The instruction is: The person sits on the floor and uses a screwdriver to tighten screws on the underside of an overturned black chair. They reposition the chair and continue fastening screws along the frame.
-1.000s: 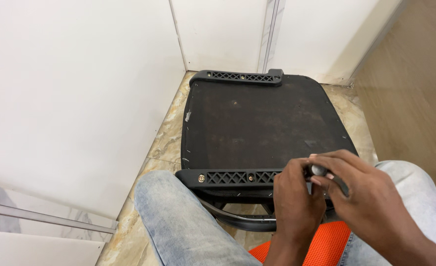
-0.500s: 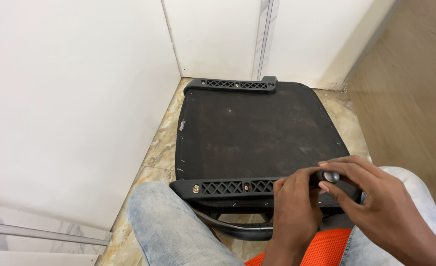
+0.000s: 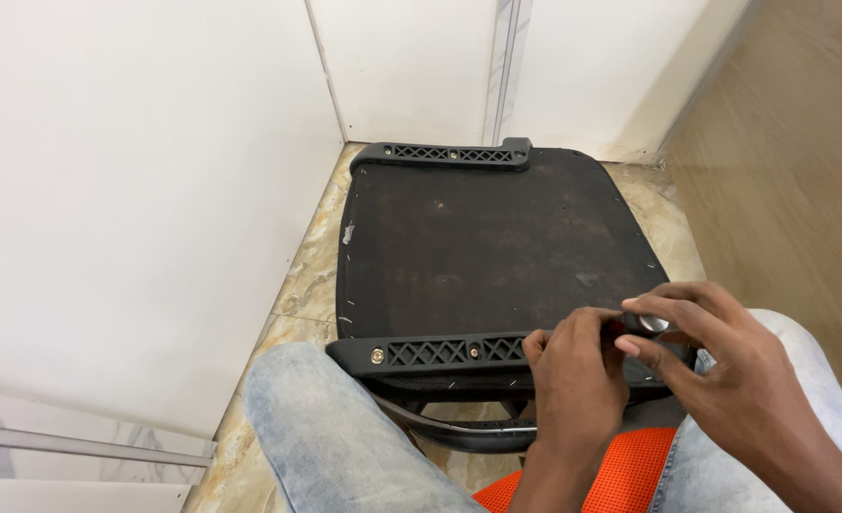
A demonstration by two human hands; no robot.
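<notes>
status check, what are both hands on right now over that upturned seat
Left hand pressed on the near black bracket. Right hand pinching a small tool at its end. Nothing blocking.

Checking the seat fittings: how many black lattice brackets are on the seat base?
2: one bracket along the far edge by the wall, one bracket along the near edge, its right end hidden under both hands.

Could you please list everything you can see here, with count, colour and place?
seat base: one, black, lying underside up on the floor in the corner.
brackets: two, black with lattice holes, far one and near one on the seat's edges.
knob: one, grey, at the near bracket's right end.
floor: marbled beige tile.
walls: white panels.
orange mesh: one patch, between the knees.
legs: two, pale blue jeans.
left hand: on the near bracket.
right hand: fingers around the knob.
</notes>
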